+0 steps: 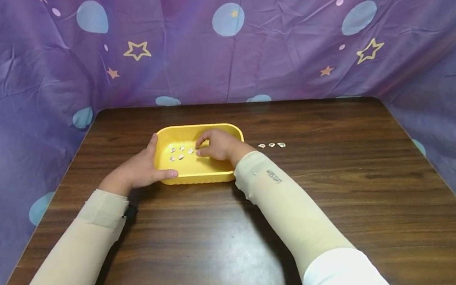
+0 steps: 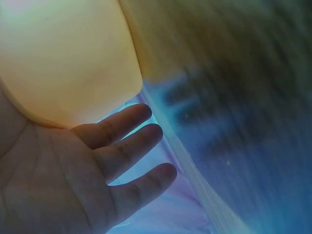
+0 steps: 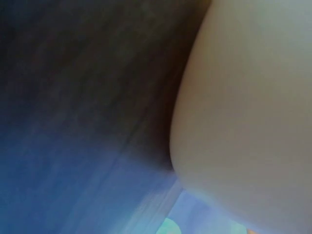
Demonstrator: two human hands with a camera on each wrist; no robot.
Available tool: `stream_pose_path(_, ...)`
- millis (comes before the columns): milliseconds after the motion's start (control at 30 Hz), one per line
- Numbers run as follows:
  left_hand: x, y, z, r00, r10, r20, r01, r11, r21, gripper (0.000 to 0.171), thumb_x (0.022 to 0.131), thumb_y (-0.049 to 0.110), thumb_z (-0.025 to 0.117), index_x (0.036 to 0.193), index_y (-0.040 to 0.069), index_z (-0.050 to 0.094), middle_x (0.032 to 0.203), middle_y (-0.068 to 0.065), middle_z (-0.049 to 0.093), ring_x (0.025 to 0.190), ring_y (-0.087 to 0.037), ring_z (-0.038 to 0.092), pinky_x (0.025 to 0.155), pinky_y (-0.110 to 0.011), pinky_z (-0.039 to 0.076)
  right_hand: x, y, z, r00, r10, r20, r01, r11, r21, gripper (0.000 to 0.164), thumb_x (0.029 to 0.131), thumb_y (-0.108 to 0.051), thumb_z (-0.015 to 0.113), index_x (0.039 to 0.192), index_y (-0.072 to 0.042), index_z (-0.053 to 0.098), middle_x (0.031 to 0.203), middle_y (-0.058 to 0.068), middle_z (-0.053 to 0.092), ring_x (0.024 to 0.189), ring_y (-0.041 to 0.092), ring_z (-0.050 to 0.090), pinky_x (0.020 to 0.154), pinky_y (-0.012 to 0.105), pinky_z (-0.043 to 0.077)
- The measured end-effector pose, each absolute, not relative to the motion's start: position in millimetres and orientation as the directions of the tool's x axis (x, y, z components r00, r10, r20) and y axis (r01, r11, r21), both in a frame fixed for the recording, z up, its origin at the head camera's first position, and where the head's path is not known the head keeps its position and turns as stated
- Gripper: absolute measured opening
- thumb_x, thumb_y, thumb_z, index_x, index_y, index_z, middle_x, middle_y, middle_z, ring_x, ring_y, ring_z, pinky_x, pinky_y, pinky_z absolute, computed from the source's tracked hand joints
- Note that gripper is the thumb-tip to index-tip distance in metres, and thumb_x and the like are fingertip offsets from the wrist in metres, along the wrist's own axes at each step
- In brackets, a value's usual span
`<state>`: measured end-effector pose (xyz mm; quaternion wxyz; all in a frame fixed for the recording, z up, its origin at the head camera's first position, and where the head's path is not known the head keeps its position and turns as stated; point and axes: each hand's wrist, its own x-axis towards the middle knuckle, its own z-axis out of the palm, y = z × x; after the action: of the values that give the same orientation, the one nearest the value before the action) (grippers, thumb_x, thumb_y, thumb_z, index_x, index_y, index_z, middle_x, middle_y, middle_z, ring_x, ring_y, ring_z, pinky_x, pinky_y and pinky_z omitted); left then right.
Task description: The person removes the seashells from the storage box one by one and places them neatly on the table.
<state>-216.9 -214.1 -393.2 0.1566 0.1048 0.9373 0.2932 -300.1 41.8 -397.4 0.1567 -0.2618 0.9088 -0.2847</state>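
Observation:
A yellow plastic tray [image 1: 188, 175] with rounded corners rests on the table. Several small whitish shell-like pieces [image 1: 181, 157] lie on the left part of its floor. My left hand [image 1: 140, 169] spans the tray's left end, its thumb over the front rim; in the left wrist view, three fingers [image 2: 129, 151] extend past the tray's wall, fairly straight. Inside the tray, my right hand [image 1: 217, 145] is bent, thumb and index tips close together at a tiny piece, mostly hidden, which it seems to pinch. In the right wrist view a pale blurred shape hides the fingers.
Three more shell-like pieces [image 1: 271, 145] lie in a row on the brown wooden table [image 1: 351, 180], right of the tray. A purple cloth [image 1: 187, 44] with stars and balloon shapes hangs behind the table's back edge and along its sides.

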Motion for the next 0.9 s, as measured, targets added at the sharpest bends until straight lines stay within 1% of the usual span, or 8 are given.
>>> stream_pose_path(200, -218.3, -214.4, -394.0, -0.929, 0.285, -0.234, 0.102, 0.808, 0.581, 0.138, 0.087, 0.060, 0.079, 0.165, 0.002, -0.020, 0.165, -0.034, 0.028, 0.135, -0.042, 0.049, 0.116, -0.060, 0.038, -301.1, 42.4, -397.9, -0.809, -0.567, -0.158, -0.380, 0.708, -0.596, 0.029, 0.098, -0.025, 0.077, 0.124, -0.014, 0.075, 0.143, 0.005, 0.066, 0.135, 0.025, 0.056, 0.119, 0.036, 0.037)
stream_pose_path(400, -218.4, -214.1, -394.0, -0.928, 0.284, -0.240, 0.098, 0.809, 0.580, 0.137, 0.088, 0.059, 0.079, 0.164, 0.002, -0.020, 0.166, -0.034, 0.026, 0.137, -0.043, 0.048, 0.117, -0.061, 0.036, -301.7, 40.7, -398.5, -0.809, -0.554, -0.198, -0.348, 0.721, -0.599, 0.043, 0.097, -0.024, 0.077, 0.138, -0.014, 0.070, 0.151, 0.005, 0.061, 0.143, 0.025, 0.051, 0.123, 0.036, 0.033)
stream_pose_path(500, -218.9, -214.3, -394.9, -0.929, 0.279, -0.243, 0.090, 0.808, 0.583, 0.137, 0.088, 0.058, 0.079, 0.165, 0.003, -0.020, 0.167, -0.033, 0.025, 0.137, -0.043, 0.047, 0.118, -0.061, 0.036, -301.9, 40.1, -398.3, -0.804, -0.554, -0.215, -0.346, 0.731, -0.588, 0.047, 0.097, -0.025, 0.078, 0.141, -0.014, 0.068, 0.153, 0.005, 0.059, 0.145, 0.025, 0.049, 0.124, 0.036, 0.031)
stream_pose_path(600, -218.9, -214.9, -395.1, -0.929, 0.274, -0.248, 0.084, 0.810, 0.580, 0.137, 0.088, 0.058, 0.079, 0.165, 0.003, -0.020, 0.167, -0.033, 0.025, 0.137, -0.042, 0.047, 0.118, -0.061, 0.036, -302.5, 39.9, -399.2, -0.799, -0.560, -0.221, -0.359, 0.738, -0.572, 0.045, 0.097, -0.026, 0.078, 0.140, -0.014, 0.069, 0.154, 0.005, 0.059, 0.145, 0.025, 0.049, 0.124, 0.036, 0.031)
stream_pose_path(733, -218.6, -215.2, -395.4, -0.930, 0.276, -0.244, 0.088, 0.809, 0.581, 0.138, 0.087, 0.058, 0.080, 0.165, 0.003, -0.020, 0.166, -0.033, 0.027, 0.135, -0.041, 0.048, 0.117, -0.061, 0.037, -302.8, 39.8, -399.6, -0.796, -0.563, -0.221, -0.370, 0.743, -0.558, 0.039, 0.096, -0.026, 0.078, 0.134, -0.016, 0.073, 0.152, 0.005, 0.061, 0.143, 0.025, 0.051, 0.123, 0.036, 0.033)
stream_pose_path(900, -219.1, -216.0, -397.1, -0.931, 0.280, -0.234, 0.095, 0.804, 0.587, 0.137, 0.087, 0.057, 0.080, 0.165, 0.003, -0.019, 0.164, -0.032, 0.031, 0.132, -0.040, 0.050, 0.115, -0.060, 0.038, -300.7, 39.5, -398.2, -0.799, -0.561, -0.217, -0.367, 0.740, -0.564, 0.029, 0.095, -0.022, 0.080, 0.123, -0.015, 0.077, 0.143, 0.005, 0.066, 0.133, 0.025, 0.057, 0.118, 0.037, 0.038)
